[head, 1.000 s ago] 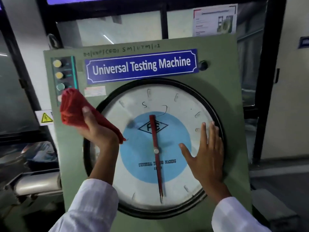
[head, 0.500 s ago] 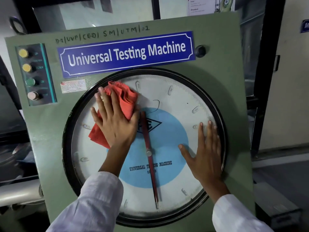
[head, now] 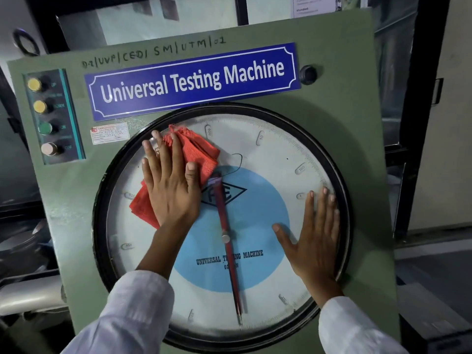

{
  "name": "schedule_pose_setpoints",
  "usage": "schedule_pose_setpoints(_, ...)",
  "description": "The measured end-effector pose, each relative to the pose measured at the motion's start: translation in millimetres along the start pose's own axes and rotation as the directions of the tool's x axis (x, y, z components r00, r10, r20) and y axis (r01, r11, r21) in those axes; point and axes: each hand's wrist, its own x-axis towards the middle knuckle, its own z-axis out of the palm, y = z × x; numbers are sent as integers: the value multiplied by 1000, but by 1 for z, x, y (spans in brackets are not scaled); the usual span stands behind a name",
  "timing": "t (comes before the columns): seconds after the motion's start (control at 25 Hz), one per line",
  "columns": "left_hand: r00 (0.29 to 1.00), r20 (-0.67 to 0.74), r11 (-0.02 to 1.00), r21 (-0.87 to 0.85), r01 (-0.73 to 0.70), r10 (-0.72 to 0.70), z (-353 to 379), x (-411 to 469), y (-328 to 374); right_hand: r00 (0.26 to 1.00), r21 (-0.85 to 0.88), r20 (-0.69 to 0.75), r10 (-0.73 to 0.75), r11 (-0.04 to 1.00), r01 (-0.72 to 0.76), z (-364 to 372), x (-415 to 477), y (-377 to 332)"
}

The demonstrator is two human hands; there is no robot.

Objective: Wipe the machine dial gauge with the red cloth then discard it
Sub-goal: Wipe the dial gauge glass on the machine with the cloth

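Observation:
A large round dial gauge (head: 275, 154) with a black rim, white face, blue centre and red pointer fills the green machine front. My left hand (head: 169, 185) lies flat on the gauge's upper left, fingers spread, pressing the crumpled red cloth (head: 196, 149) against the glass. Cloth shows above and below the hand; its middle is hidden under the palm. My right hand (head: 315, 236) rests flat and bare on the gauge's right side, fingertips near the rim.
A blue "Universal Testing Machine" nameplate (head: 194, 80) sits above the gauge. A column of push buttons (head: 42, 116) is on the panel's left and a black knob (head: 307, 74) at upper right. Dark machinery lies left, a wall and floor right.
My left hand went from holding the bunched cloth off the panel's left to pressing it flat on the glass, then slid slightly up. The right hand stayed put. The view moved closer.

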Motion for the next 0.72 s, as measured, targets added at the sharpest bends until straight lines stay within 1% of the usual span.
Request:
schedule_pose_setpoints(0.08,999,-46,998,66,-16,20,8,1,15,1000,-14,-25,9,1000,-9,3,-1,-1)
schedule_pose_setpoints(0.12,997,-49,995,84,-56,61,12,4,25,999,-23,-35,14,1000,-15,4,-1,-1)
schedule_pose_setpoints(0.24,969,3,960,133,-245,247,29,10,64,999,-43,-47,12,999,-14,7,-1,-2)
schedule_pose_setpoints(0.32,927,50,920,118,-375,371,42,10,94,998,-50,-57,4,999,-6,8,-3,-2)
schedule_pose_setpoints(0.44,827,129,824,90,-560,548,53,6,121,998,-32,-57,-15,999,13,8,-2,-1)
schedule_pose_setpoints(0.52,769,165,769,84,-634,617,52,12,116,998,-29,-61,-28,999,27,8,2,-3)
schedule_pose_setpoints(0.56,759,165,757,88,-647,630,48,18,109,997,-22,-64,-35,999,33,7,4,-4)
schedule_pose_setpoints(0.6,773,157,768,105,-632,615,42,26,97,997,-9,-63,-41,999,40,6,6,-5)
schedule_pose_setpoints(0.64,811,143,803,125,-583,567,34,33,82,997,2,-61,-48,999,48,4,8,-5)
schedule_pose_setpoints(0.72,908,98,896,149,-418,408,13,44,39,997,12,-58,-55,998,56,2,10,-5)
